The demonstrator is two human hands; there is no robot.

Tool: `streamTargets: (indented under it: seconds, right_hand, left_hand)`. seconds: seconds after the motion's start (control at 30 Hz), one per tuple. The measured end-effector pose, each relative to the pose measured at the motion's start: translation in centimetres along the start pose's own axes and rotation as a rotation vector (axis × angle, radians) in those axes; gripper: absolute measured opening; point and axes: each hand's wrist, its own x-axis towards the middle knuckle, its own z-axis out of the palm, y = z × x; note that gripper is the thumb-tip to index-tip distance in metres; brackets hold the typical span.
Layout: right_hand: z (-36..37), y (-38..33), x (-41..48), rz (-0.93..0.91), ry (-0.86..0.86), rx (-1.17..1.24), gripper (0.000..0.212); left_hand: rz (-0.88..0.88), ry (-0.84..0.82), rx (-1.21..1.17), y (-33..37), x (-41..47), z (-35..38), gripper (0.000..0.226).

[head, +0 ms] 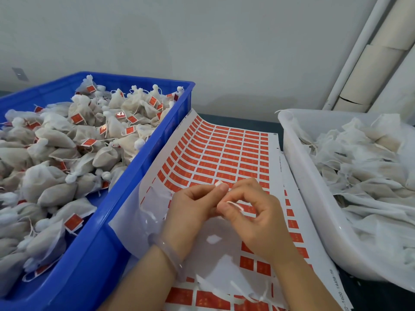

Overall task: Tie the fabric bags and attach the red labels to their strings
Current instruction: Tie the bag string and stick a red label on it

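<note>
Dark tabletop (247, 121) against a plain pale wall (202, 41), with beige tubes (372, 70) leaning in the corner at 2 o'clock and a small grey wall plate (20, 74) at 10 o'clock. At 9 o'clock, a blue crate (143, 167) heaped with tied bags (56, 135), many carrying red labels (76, 118) on their strings. At 3 o'clock, a white tub (298, 176) full of loose untied bags (363, 171). Between the two, a label sheet (276, 153) curling up against the crate's wall, covered in rows of red stickers (247, 161), with bare gaps in its near part. Over the sheet at 6 o'clock, left hand (190, 209) and right hand (253, 216) meeting fingertip to fingertip, fingers curled: left thumb and forefinger pinching a small white tuft (218, 183), right thumb and forefinger nipping a loop of white string (233, 204). On the left wrist, a pale bracelet (166, 250). Beneath the hands, translucent white fabric (213, 241) lying on the sheet; cannot tell whether a bag. Faint marks on the labels, too small to read; along the sheet's margin at 5 o'clock, printed digits, seemingly "1600", the rest blurred.
</note>
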Motion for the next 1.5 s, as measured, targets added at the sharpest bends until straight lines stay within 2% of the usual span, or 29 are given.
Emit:
streamTargets:
  seconds: [0.1,0.2,0.23,0.27,0.3,0.4,0.53,0.63,0.7,0.87,0.97,1.03,1.1,1.3,1.43,1.5]
  right_hand:
    - [-0.3,0.3,0.3,0.080,0.088,0.094,0.002]
    - [-0.6,0.4,0.5,0.175,0.199,0.148,0.014]
    - [-0.6,0.4,0.5,0.191,0.212,0.145,0.018]
    - [-0.5,0.4,0.5,0.199,0.210,0.143,0.019]
    - [-0.4,0.4,0.5,0.198,0.203,0.143,0.016]
    - [-0.1,0.4,0.5,0.216,0.161,0.180,0.012]
    - [0.2,0.8,0.5,0.336,0.043,0.295,0.025]
    - [0.2,0.9,0.5,0.350,0.090,0.258,0.027]
    - [0.2,1.0,0.6,0.355,0.142,0.249,0.023]
    - [0.2,0.8,0.6,0.348,0.181,0.238,0.019]
    - [0.2,1.1,0.6,0.420,0.078,0.339,0.031]
    - [0.1,1.3,0.4,0.462,-0.070,0.464,0.039]
    - [0.0,1.1,0.4,0.451,-0.173,0.534,0.036]
    - [0.2,1.0,0.6,0.532,-0.117,0.457,0.022]
    - [-0.6,0.9,0.7,0.600,-0.198,0.743,0.022]
    - [-1.1,0.9,0.7,0.607,-0.262,0.758,0.023]
  left_hand:
    - [0.000,0.003,-0.082,0.1,0.2,-0.2,0.014]
    - [0.040,-0.083,-0.053,0.1,0.1,-0.1,0.024]
    - [0.045,-0.105,-0.032,0.2,0.1,-0.1,0.020]
    - [0.043,-0.122,-0.014,0.3,0.0,0.0,0.012]
    - [0.048,-0.129,0.009,0.3,0.0,0.0,0.014]
    - [0.108,-0.079,0.059,0.0,-0.1,0.1,0.032]
    - [0.153,-0.003,-0.005,0.2,0.0,-0.2,0.027]
    - [0.066,-0.079,0.066,0.4,0.1,-0.4,0.014]
    - [0.046,-0.071,0.086,0.2,0.2,-0.3,0.005]
    - [0.065,0.005,0.141,-0.1,0.1,-0.2,0.009]
    - [0.075,-0.048,0.102,0.1,0.0,-0.2,0.028]
    - [0.051,-0.067,0.029,0.3,-0.1,-0.3,0.029]
    - [0.027,-0.077,-0.014,0.3,-0.1,-0.6,0.028]
    - [0.047,-0.103,0.057,0.6,-0.3,-0.7,0.047]
    - [0.032,-0.189,0.013,0.9,-0.5,-0.9,0.038]
    - [0.026,-0.210,0.011,0.9,-0.5,-0.9,0.040]
